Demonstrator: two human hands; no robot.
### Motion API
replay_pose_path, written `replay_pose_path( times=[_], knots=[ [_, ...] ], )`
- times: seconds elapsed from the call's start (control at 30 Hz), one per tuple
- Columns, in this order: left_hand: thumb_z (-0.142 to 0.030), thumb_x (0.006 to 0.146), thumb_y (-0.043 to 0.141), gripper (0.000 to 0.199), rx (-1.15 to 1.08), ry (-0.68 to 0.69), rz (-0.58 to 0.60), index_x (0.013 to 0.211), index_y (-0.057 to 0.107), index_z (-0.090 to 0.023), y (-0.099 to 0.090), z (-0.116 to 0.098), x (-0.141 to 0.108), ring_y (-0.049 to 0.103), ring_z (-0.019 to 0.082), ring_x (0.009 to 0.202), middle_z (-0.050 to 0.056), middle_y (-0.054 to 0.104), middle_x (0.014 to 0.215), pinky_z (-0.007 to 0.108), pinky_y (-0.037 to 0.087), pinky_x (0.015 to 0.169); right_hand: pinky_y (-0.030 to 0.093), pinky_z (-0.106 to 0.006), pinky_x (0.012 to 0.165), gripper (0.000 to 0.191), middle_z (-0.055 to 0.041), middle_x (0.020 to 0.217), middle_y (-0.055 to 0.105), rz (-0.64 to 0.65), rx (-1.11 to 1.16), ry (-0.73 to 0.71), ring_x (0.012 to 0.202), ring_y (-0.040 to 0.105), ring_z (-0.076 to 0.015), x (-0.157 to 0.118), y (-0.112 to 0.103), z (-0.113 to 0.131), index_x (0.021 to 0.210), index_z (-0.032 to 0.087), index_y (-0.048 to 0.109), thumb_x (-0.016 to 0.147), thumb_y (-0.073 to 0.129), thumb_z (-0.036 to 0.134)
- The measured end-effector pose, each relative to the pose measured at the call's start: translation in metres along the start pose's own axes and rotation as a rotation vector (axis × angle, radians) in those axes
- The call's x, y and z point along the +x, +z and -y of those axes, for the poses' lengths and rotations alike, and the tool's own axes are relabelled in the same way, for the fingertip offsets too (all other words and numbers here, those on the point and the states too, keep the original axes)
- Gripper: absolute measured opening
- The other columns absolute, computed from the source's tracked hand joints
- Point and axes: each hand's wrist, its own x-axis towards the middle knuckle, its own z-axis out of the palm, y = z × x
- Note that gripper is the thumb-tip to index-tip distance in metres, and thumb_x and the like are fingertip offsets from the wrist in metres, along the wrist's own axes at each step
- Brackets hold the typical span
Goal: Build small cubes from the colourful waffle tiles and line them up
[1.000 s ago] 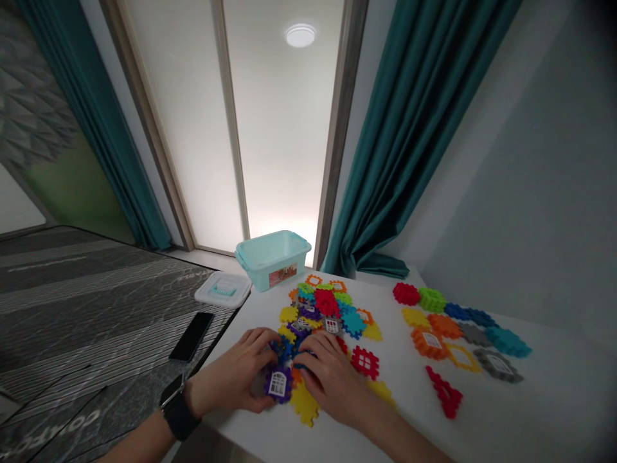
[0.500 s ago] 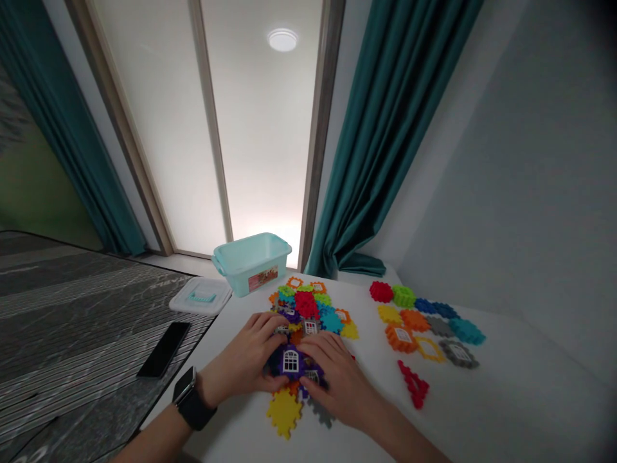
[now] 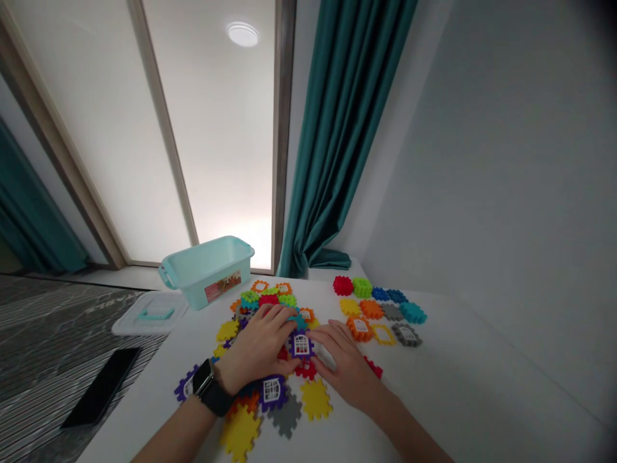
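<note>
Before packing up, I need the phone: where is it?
Head view: the black smartphone lies on the dark striped surface left of the table, below the lid.

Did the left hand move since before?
Yes, rightward: the left hand was under the box earlier; now it sits right of the box, farther from the phone.

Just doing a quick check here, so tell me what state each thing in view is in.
Left hand: flat on the tile pile
Right hand: fingers beside a purple window tile
Tile pile: spread out, tiles overlapping
Tile rows: laid flat, apart from the pile
Tub: open, lid off
Lid: lying flat beside the tub
Phone: lying flat, screen dark
Watch: strapped on left wrist, screen dark
Ceiling light: on
</note>
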Motion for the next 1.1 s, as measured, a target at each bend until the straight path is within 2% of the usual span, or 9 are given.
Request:
replay_pose_path(
  times=[0.13,0.3,0.43,0.7,0.9,1.1],
  knots=[
    [-0.040,0.078,0.077,0.044,-0.060,-0.011,-0.038,0.115,0.061,-0.022,0.013,0.000,-0.001,0.057,0.033,0.117,0.010,0.062,0.126,0.049,0.043,0.104,0.042,-0.056,0.112,0.038,-0.0060,0.112,0.069,-0.026,-0.021,0.001,0.108,0.064,-0.0241,-0.006,0.002,-0.006,0.123,0.026,0.057,0.088,0.058,0.011],
    [-0.038,0.075,0.083,0.055,-0.115,-0.058,-0.080,0.123,0.060,-0.023,0.022,0.005,-0.015,0.057,0.032,0.120,0.011,0.059,0.131,0.050,0.045,0.105,0.043,-0.056,0.109,0.034,-0.0067,0.110,0.068,-0.083,0.017,0.030,0.108,0.063,-0.0248,-0.009,0.006,-0.002,0.118,0.025,0.058,0.088,0.056,0.010],
    [-0.031,0.078,0.082,0.049,-0.137,-0.066,-0.111,0.122,0.061,-0.024,0.025,0.007,-0.022,0.057,0.032,0.120,0.011,0.058,0.132,0.051,0.047,0.105,0.044,-0.055,0.107,0.029,-0.0063,0.108,0.067,-0.101,0.074,0.050,0.106,0.062,-0.0250,-0.010,0.008,0.003,0.115,0.025,0.059,0.088,0.057,0.012],
    [-0.030,0.086,0.075,0.046,-0.173,-0.092,-0.162,0.129,0.058,-0.026,0.031,0.001,-0.025,0.056,0.033,0.123,0.012,0.056,0.134,0.052,0.049,0.104,0.055,-0.042,0.091,0.025,-0.0077,0.108,0.066,-0.167,0.101,0.076,0.104,0.062,-0.0240,-0.013,0.008,0.007,0.110,0.025,0.062,0.090,0.056,0.011],
    [-0.033,0.087,0.075,0.047,-0.188,-0.101,-0.183,0.130,0.057,-0.025,0.032,-0.001,-0.026,0.056,0.033,0.122,0.013,0.056,0.133,0.052,0.050,0.103,0.053,-0.045,0.098,0.023,-0.0080,0.112,0.067,-0.157,0.067,0.028,0.110,0.061,-0.0253,-0.016,0.005,0.003,0.114,0.025,0.061,0.094,0.056,0.015],
    [-0.030,0.087,0.075,0.045,-0.246,-0.131,-0.183,0.128,0.057,-0.026,0.031,-0.003,-0.025,0.056,0.033,0.124,0.013,0.054,0.135,0.051,0.051,0.103,0.057,-0.041,0.090,0.022,-0.0086,0.112,0.068,-0.171,0.082,0.049,0.104,0.065,-0.0230,-0.017,0.004,0.003,0.114,0.025,0.061,0.095,0.054,0.015]
  ],
)
